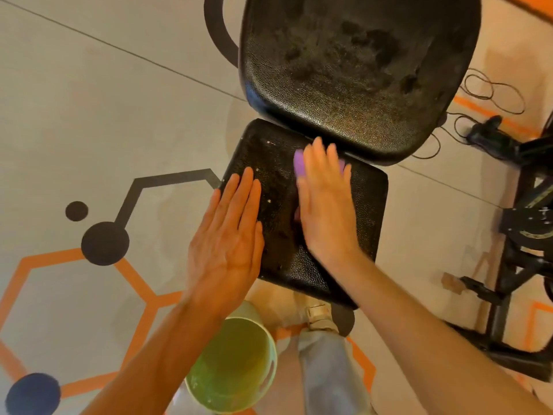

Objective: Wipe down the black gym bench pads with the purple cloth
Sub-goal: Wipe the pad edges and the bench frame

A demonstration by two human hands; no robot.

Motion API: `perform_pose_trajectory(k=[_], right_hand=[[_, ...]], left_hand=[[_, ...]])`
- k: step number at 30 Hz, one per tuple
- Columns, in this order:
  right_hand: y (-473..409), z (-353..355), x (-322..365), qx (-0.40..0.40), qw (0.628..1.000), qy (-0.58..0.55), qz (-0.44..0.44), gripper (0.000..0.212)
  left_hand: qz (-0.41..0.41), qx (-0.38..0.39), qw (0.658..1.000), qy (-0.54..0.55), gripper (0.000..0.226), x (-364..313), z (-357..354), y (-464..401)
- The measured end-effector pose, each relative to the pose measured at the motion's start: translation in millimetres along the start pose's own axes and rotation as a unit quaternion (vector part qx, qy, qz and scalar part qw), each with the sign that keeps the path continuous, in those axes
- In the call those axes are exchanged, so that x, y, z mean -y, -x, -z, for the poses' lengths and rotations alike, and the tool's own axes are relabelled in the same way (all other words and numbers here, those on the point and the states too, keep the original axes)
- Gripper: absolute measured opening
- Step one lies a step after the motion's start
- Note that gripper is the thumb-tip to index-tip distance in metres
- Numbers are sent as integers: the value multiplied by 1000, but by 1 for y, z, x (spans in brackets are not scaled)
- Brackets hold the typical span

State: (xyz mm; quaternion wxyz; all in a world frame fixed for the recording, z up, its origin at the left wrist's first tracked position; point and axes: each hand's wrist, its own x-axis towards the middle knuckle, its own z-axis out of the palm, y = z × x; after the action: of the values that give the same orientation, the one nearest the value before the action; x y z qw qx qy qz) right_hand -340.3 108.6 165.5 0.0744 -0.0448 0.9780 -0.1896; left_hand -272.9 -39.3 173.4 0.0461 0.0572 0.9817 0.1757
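Right grip [324, 202]: flat, fingers straight and together, palm pressing the purple cloth [299, 164] onto the seat pad; slightly blurred.
Left grip [229, 238]: flat and spread out, holding nothing, fingers resting on the left edge of the same pad.
Purple cloth: almost wholly under the right hand, showing only beside the fingers, near the far edge of the seat pad.
Seat pad [353, 223]: black, textured, with pale specks on its surface, nearest the person.
Back pad [356, 73]: larger black pad just beyond the seat pad, dusty grey smudges across it.
Bucket [233, 366]: pale green, on the floor below the left forearm.
Floor [89, 130]: pale, with orange hexagon lines and dark dots.
Frame [514, 265]: black metal frame to the right, loose cables on the floor by it.
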Motion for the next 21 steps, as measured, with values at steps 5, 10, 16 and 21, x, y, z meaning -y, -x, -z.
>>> perform_pose_trajectory(k=[5,10,16,21], right_hand=[[68,-11,10,24,996,12,87,53],[37,-5,-1,59,990,-1,128,50],[24,-11,22,27,997,2,77,48],[42,-9,13,78,983,19,164,50]], left_hand=[[-5,-16,1000,15,52,0,-1,0],[-5,-22,1000,12,52,-2,-1,0],[-7,-21,999,33,52,1,0,2],[75,-44,993,82,55,6,3,25]])
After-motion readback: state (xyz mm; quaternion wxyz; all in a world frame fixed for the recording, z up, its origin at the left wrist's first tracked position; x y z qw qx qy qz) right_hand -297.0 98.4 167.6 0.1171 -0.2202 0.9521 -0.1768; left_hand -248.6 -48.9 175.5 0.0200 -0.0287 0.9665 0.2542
